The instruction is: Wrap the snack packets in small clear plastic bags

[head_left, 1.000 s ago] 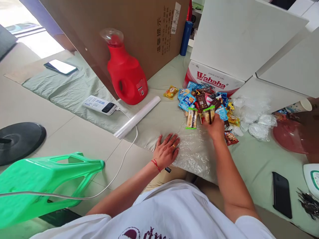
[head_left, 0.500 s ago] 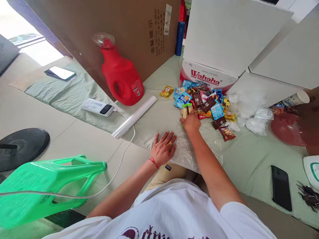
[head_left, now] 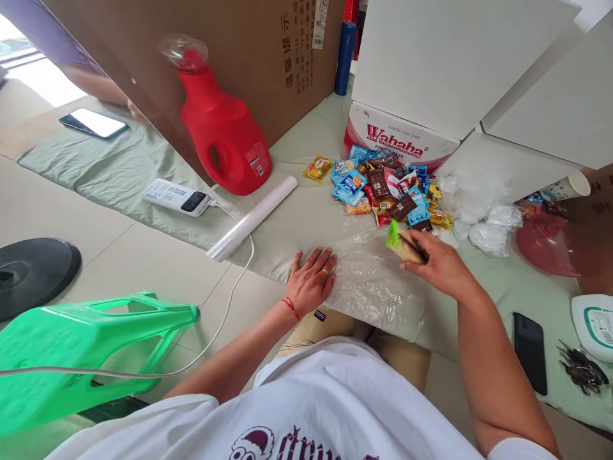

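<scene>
My right hand (head_left: pixel 438 262) grips a wrapped snack (head_left: pixel 405 246) with a bright green end and a tan body, held above the near side of the snack pile. The pile of packaged snacks (head_left: pixel 378 182), in blue, brown, red and yellow wrappers, lies against a Wahaha carton. My left hand (head_left: pixel 310 279) rests palm down with fingers spread at the table's front edge, touching a sheet of clear plastic film (head_left: pixel 373 281). Apart from the pile, a single yellow packet (head_left: pixel 317 168) lies to its left.
A roll of clear film (head_left: pixel 253 217), a white power bank (head_left: pixel 177 197) with a cable and a red jug (head_left: pixel 225 134) lie or stand left. Crumpled clear plastic (head_left: pixel 483 204), a dark phone (head_left: pixel 529 352) and keys (head_left: pixel 583 368) are right. A green stool (head_left: pixel 62 345) stands lower left. Another person's arm (head_left: pixel 96 83) shows upper left.
My right hand has lifted the green-ended snack off the pile and carried it to the right. My left hand stays on the film. The other person's arm has come into view.
</scene>
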`<state>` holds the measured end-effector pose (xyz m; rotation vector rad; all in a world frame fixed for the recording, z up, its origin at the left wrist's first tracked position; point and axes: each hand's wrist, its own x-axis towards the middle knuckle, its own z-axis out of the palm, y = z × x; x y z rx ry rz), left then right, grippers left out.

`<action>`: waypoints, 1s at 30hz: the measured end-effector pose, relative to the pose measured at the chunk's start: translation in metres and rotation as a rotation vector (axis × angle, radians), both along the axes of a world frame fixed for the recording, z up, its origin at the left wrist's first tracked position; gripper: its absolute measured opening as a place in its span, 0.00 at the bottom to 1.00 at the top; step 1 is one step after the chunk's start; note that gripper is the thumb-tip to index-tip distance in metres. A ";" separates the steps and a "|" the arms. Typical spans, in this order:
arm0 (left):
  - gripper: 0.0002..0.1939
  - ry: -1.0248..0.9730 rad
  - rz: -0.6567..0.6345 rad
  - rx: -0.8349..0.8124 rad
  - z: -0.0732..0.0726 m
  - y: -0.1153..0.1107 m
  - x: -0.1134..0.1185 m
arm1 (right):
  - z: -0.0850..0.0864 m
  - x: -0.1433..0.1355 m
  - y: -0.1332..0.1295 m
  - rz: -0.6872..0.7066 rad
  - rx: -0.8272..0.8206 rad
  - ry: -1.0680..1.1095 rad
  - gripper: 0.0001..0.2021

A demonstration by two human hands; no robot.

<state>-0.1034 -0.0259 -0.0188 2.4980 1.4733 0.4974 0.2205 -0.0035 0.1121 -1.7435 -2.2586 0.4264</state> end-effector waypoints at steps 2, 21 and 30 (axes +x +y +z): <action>0.25 0.006 -0.003 0.002 0.000 0.000 0.000 | -0.011 -0.012 -0.006 0.081 -0.099 -0.093 0.33; 0.25 0.021 0.006 0.013 0.002 0.000 0.002 | -0.055 -0.049 -0.012 -0.020 -0.240 -0.393 0.30; 0.25 0.025 0.012 0.012 0.002 0.000 0.003 | -0.044 -0.041 -0.015 0.004 -0.189 -0.413 0.29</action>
